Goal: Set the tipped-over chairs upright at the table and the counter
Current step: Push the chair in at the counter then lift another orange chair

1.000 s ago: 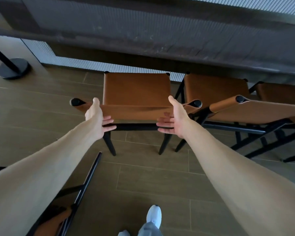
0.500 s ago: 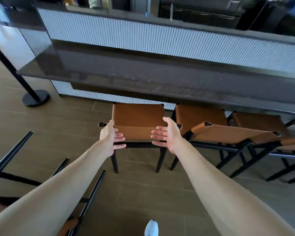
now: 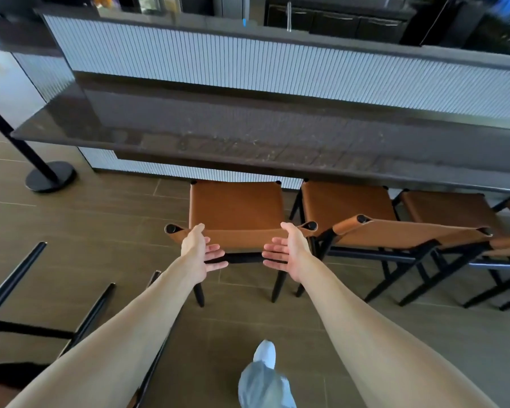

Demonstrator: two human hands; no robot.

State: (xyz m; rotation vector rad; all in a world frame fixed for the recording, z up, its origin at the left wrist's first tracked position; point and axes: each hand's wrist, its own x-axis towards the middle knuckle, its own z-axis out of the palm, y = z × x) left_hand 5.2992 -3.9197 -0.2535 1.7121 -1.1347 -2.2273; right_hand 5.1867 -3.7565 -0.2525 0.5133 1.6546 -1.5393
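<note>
A brown leather chair [image 3: 236, 209] with black legs stands upright at the dark counter [image 3: 248, 136]. My left hand [image 3: 200, 250] and my right hand [image 3: 286, 250] hover open just in front of its backrest, palms facing each other, fingers apart and holding nothing. To its right, two more brown chairs [image 3: 348, 204] [image 3: 445, 209] stand upright along the counter. At the lower left, a tipped-over chair [image 3: 21, 328] lies on the floor with its black legs pointing up; my left forearm hides part of it.
A black stanchion post with a round base [image 3: 49, 179] stands at the counter's left end. The floor is brown wood-look tile [image 3: 100, 231]. My white shoe and grey trouser leg [image 3: 264, 375] show at the bottom centre.
The view has pulled back and tilted up, so more of the counter and the tipped-over chair's legs show. Both hands have stayed open near the backrest, drawing slightly away from it.
</note>
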